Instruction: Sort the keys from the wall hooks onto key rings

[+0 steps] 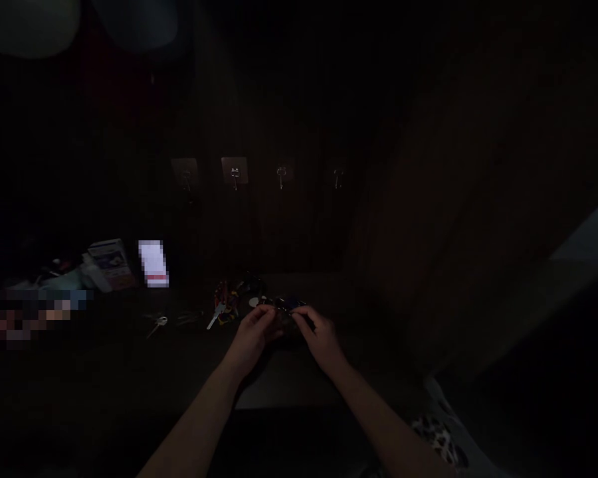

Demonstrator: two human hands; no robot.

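Note:
In dim light my left hand [253, 332] and my right hand [321, 335] meet over the dark surface, thumbs and fingers pinched. Between the fingertips is a small dark item with shiny spots [283, 305], too dark to name. Just left of my left hand lies a bunch of keys [219, 312] with red and yellow cords or tags. A pale round tag [254, 302] shows close to my left fingertips. Farther left a loose key [159, 322] rests on the surface, with another thin metal piece [188, 317] beside it.
Several metal hooks [235, 174] are fixed in a row on the dark wall behind. At the left stand a lit screen [153, 263] and a box [112, 264], near a blurred-out patch [44, 312]. Spotted cloth [436, 438] shows at lower right.

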